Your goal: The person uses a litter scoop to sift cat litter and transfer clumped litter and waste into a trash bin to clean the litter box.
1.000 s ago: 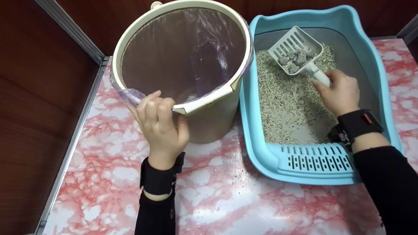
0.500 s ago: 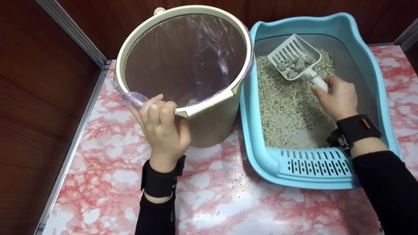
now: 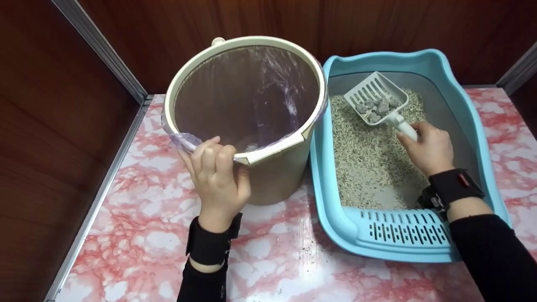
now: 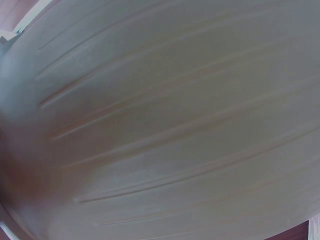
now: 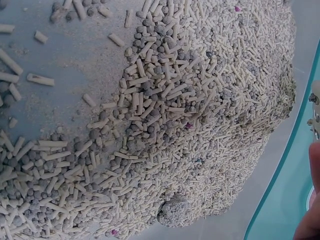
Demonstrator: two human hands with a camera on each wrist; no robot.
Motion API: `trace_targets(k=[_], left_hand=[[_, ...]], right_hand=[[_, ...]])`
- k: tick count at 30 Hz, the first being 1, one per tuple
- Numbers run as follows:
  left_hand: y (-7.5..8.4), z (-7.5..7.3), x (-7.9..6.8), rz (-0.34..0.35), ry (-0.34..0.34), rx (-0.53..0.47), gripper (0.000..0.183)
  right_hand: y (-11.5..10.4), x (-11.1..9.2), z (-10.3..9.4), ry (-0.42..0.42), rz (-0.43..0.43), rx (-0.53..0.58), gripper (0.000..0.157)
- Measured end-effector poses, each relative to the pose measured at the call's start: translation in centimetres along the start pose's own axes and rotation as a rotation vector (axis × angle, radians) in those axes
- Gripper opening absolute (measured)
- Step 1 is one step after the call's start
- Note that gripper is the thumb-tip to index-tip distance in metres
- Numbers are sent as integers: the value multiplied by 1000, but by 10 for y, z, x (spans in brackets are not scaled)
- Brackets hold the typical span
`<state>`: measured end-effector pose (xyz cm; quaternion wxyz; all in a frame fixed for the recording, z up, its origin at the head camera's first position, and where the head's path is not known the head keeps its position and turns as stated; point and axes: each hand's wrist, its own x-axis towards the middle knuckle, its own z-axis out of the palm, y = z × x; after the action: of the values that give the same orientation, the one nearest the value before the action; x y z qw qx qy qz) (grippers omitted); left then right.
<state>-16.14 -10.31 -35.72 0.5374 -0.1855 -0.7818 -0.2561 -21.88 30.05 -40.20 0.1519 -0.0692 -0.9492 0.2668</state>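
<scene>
My right hand (image 3: 431, 149) grips the handle of a white slotted litter scoop (image 3: 364, 90), raised over the litter box. Several grey clumps (image 3: 379, 107) lie in the scoop. Below it, pale pellet litter (image 3: 369, 167) covers much of the blue litter box (image 3: 325, 201); in the right wrist view the litter (image 5: 200, 110) fills most of the picture, with one grey clump (image 5: 172, 211) on it. My left hand (image 3: 220, 184) holds the near rim of a beige trash bin (image 3: 275, 180), fingers over a clear plastic liner (image 3: 186, 140). The bin's ribbed side (image 4: 175, 115) fills the left wrist view.
Bin and litter box stand side by side on a red-and-white marbled surface (image 3: 138, 235). Dark wooden panels (image 3: 377, 25) rise behind and at the left, with metal trim (image 3: 113, 159). Scattered specks (image 3: 308, 247) lie in front of the bin.
The head view has tilted up, so everything sits lower in the picture. Both hands keep their holds, and the scoop stays over the litter box with its clumps.
</scene>
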Motion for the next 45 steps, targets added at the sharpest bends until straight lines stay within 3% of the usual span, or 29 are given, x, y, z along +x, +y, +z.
trace_targets(k=[11,31,45], left_hand=[[0,1,-1,5,22,-6,21],[1,1,2,9,18,10,22],[1,0,2,16,21,16,18]], right_hand=[[1,-1,0,-23,-1,1,45],[3,-1,0,-14,-92,-44,38],[2,0,-1,3,-66,-43,41]])
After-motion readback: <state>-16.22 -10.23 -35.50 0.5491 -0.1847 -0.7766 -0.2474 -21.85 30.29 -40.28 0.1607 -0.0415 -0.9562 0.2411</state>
